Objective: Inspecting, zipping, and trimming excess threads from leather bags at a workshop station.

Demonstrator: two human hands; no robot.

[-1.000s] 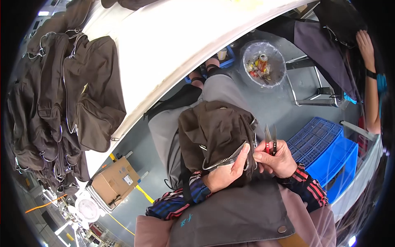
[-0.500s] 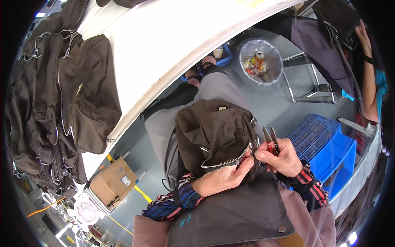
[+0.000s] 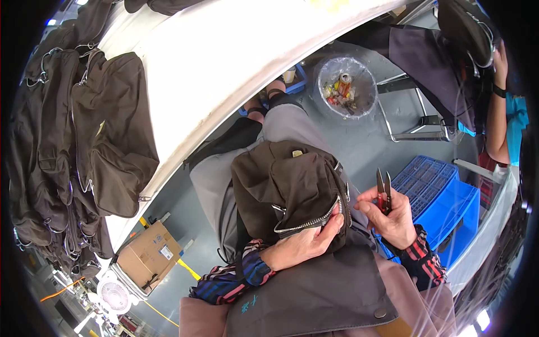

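A dark brown fabric bag (image 3: pixel 281 180) lies in my lap, its curved silver zipper (image 3: pixel 311 223) facing me and partly open. My left hand (image 3: pixel 300 247) grips the bag's edge beside the zipper, with some fingers hidden inside the opening. To the right, apart from the bag, my right hand (image 3: pixel 394 222) holds a pair of small thread snips (image 3: pixel 384 191) with red on the handle and blades pointing up. Its thumb and forefinger are pinched together; whether a thread is between them is too fine to make out.
Similar brown bags (image 3: pixel 115 135) are heaped on the white table (image 3: pixel 196 73) at left. A plastic-lined bin (image 3: pixel 346 87) holds rubbish. Blue crates (image 3: pixel 432 185) stand at right, a cardboard box (image 3: pixel 149 255) at lower left. A co-worker's hand (image 3: pixel 500 64) holds another bag at far right.
My right hand, with the snips, has moved right, away from the bag's zipper edge. My left hand keeps its hold on the bag. The co-worker's bag has shifted.
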